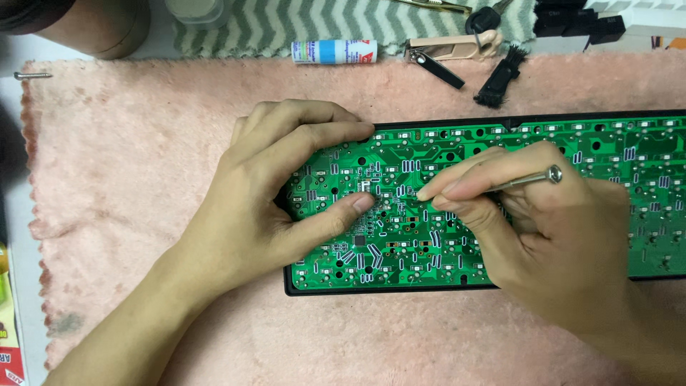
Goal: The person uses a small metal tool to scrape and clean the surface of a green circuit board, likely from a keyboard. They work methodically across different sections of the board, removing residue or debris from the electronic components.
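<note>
A long green circuit board (586, 150) in a black frame lies on a pink fluffy towel (128, 164). My left hand (271, 193) rests on the board's left end, fingers curled over its top edge and thumb pressed flat on the board. My right hand (543, 221) pinches a thin metal tool (532, 178) like a pen. Its round silver end sticks up past my knuckles. Its tip, hidden by my fingertips, points at the board close to my left thumb.
Along the towel's far edge lie a small white and blue tube (334, 51), a beige tool with a black blade (446, 53), a black brush (500, 77), a key (486, 16) and black keycaps (579, 20). A loose screw (32, 75) lies far left.
</note>
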